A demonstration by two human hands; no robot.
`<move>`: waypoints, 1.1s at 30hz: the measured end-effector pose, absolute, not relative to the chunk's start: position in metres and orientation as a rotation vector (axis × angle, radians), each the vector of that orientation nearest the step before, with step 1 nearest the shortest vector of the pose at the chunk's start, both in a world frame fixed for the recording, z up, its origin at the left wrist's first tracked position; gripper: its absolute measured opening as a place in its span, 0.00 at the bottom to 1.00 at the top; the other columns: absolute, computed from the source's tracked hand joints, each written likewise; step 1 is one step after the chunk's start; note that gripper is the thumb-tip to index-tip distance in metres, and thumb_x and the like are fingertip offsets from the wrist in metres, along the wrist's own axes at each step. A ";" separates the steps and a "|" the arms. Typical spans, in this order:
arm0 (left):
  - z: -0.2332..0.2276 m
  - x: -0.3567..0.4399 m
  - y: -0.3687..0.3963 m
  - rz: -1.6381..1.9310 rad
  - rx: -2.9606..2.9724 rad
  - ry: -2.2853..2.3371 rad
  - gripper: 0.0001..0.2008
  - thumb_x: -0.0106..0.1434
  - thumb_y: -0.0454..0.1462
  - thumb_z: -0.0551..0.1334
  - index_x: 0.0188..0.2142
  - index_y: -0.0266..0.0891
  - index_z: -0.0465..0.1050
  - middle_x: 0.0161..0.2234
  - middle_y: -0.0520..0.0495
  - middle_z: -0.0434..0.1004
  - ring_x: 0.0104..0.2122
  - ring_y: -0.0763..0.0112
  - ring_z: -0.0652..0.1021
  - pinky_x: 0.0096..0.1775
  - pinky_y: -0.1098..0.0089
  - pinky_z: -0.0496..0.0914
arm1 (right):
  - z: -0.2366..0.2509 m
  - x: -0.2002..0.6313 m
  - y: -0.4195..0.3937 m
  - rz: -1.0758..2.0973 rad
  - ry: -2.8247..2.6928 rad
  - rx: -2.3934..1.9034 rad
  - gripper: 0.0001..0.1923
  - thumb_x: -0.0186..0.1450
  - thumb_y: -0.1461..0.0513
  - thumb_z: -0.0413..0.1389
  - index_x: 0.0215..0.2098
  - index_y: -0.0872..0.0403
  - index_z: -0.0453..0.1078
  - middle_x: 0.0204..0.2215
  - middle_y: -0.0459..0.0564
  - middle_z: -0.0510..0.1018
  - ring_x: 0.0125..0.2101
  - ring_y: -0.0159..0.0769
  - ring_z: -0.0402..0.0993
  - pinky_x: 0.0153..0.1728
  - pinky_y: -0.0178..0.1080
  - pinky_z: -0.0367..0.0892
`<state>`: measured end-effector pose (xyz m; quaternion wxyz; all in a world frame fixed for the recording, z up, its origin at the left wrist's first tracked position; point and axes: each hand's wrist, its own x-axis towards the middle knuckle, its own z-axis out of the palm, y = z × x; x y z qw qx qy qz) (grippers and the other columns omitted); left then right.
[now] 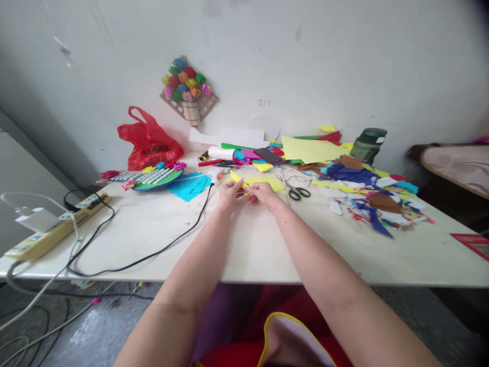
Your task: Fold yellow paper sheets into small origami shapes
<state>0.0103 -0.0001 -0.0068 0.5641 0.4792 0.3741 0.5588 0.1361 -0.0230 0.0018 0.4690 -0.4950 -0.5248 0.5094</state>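
A small yellow paper piece (pixel 243 184) is pinched between the left hand (pixel 229 194) and the right hand (pixel 262 193), both closed on it above the table (pixel 244 244). Scissors (pixel 297 192) are seen at 3 o'clock of the right hand, a black cable (pixel 153 252) at 8 o'clock of the left.

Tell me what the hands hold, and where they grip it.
Both hands, left hand and right hand, pinch a small yellow paper piece at its lower end.

A small yellow paper piece (pixel 242 184) — folded to a point, tilted — lifted just above the table.
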 end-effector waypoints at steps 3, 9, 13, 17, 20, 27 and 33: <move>-0.008 0.013 -0.002 1.275 1.180 0.872 0.17 0.46 0.47 0.67 0.22 0.35 0.67 0.21 0.50 0.70 0.21 0.77 0.71 0.29 0.72 0.69 | 0.001 0.136 -0.021 1.236 -1.246 -1.186 0.09 0.62 0.64 0.54 0.23 0.57 0.66 0.14 0.44 0.74 0.13 0.26 0.68 0.16 0.28 0.62; -0.011 0.011 0.004 1.373 1.157 0.880 0.16 0.47 0.46 0.66 0.22 0.35 0.66 0.21 0.51 0.70 0.22 0.77 0.71 0.30 0.73 0.69 | -0.001 0.136 -0.020 1.264 -1.233 -1.151 0.08 0.61 0.64 0.55 0.24 0.58 0.67 0.15 0.46 0.75 0.14 0.26 0.69 0.16 0.28 0.61; -0.013 0.012 0.004 1.439 1.151 0.921 0.17 0.49 0.46 0.65 0.20 0.36 0.65 0.17 0.54 0.66 0.19 0.79 0.68 0.29 0.73 0.68 | 0.001 0.135 -0.022 1.225 -1.219 -1.184 0.08 0.59 0.65 0.57 0.23 0.58 0.67 0.13 0.44 0.73 0.12 0.25 0.67 0.15 0.28 0.60; -0.012 0.018 -0.001 1.386 1.221 0.913 0.16 0.49 0.46 0.65 0.19 0.36 0.64 0.17 0.54 0.66 0.20 0.78 0.69 0.28 0.73 0.68 | 0.003 0.132 -0.022 1.206 -1.173 -1.177 0.09 0.61 0.65 0.55 0.22 0.57 0.66 0.13 0.44 0.74 0.12 0.25 0.67 0.16 0.27 0.60; -0.009 0.016 0.001 1.442 1.244 0.876 0.15 0.50 0.45 0.64 0.21 0.36 0.62 0.20 0.53 0.69 0.21 0.78 0.71 0.29 0.73 0.69 | 0.001 0.132 -0.021 1.229 -1.182 -1.164 0.09 0.62 0.64 0.54 0.24 0.58 0.67 0.15 0.45 0.75 0.13 0.26 0.68 0.16 0.28 0.61; 0.002 -0.021 0.022 1.706 1.016 1.237 0.08 0.52 0.38 0.61 0.26 0.37 0.62 0.22 0.52 0.70 0.21 0.76 0.74 0.24 0.76 0.66 | -0.001 0.140 -0.017 1.146 -1.120 -1.232 0.09 0.63 0.65 0.52 0.25 0.58 0.66 0.14 0.45 0.74 0.12 0.26 0.68 0.14 0.27 0.60; -0.009 -0.036 0.038 1.546 1.296 1.581 0.03 0.53 0.37 0.58 0.26 0.40 0.65 0.24 0.50 0.71 0.23 0.70 0.74 0.26 0.72 0.64 | -0.002 0.150 -0.013 1.034 -1.061 -1.286 0.09 0.63 0.65 0.51 0.25 0.58 0.66 0.14 0.44 0.73 0.12 0.24 0.66 0.13 0.27 0.60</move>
